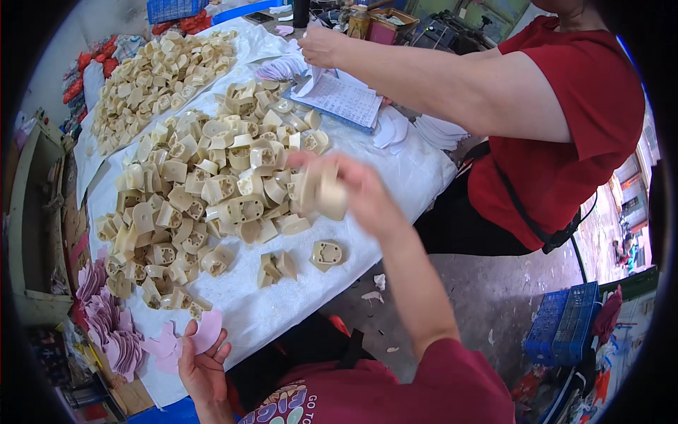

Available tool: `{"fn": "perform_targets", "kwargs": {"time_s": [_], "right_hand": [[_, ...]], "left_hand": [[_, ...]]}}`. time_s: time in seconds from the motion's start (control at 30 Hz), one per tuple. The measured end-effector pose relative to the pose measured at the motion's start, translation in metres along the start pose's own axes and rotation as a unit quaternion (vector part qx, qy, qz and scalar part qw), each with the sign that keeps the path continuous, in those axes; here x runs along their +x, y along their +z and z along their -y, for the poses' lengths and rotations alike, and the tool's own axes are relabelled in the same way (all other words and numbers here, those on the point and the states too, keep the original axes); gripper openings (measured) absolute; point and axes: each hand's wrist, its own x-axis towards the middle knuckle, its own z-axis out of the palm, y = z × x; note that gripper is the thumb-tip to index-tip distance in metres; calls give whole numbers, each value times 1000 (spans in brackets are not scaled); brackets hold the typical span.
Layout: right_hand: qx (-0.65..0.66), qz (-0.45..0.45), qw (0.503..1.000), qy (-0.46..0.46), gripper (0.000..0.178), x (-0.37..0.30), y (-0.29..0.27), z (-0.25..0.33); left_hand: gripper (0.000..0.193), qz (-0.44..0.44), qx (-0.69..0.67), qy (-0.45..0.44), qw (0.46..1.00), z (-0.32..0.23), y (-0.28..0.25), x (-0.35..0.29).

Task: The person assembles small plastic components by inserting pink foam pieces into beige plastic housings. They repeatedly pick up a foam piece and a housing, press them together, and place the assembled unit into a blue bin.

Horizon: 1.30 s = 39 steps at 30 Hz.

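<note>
My right hand (353,187) is raised over the table, blurred by motion, gripping a cream plastic part (321,192). Under it lies a big heap of the same cream plastic parts (212,187) on a white sheet (275,304). Near the heap's front edge lie a single part (327,254) and a small cluster (275,267). My left hand (201,364) is low at the table's near edge, fingers pinching thin pink shaped cut-outs (185,340).
A second heap of cream parts (155,78) lies at the back left. Pink cut-outs (106,318) are stacked at the left edge. Across the table a person in a red shirt (565,120) reaches to papers (342,99). A blue crate (565,325) sits on the floor.
</note>
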Motion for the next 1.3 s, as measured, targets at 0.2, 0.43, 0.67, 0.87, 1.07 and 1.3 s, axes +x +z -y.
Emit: {"fn": "perform_targets", "kwargs": {"time_s": [0.2,0.43,0.67,0.87,1.07,1.3], "right_hand": [[-146,-228,949,162,24,63,-139,-33],[54,-186,981,28,24,15,-61,-31],[217,105,941,237,32,-76,109,-27],[222,132,917,305,38,-76,157,-55],[233,112,914,313,34,-78,162,-65],[244,104,915,304,33,-80,159,-69]], "left_hand": [[35,-9,15,28,999,5,7,3],[30,-17,27,37,999,2,14,8],[30,56,-41,-3,998,9,35,8],[33,75,-33,-7,997,5,23,-2],[32,84,-43,-23,995,5,19,2],[38,68,-33,-15,997,9,23,4]]}}
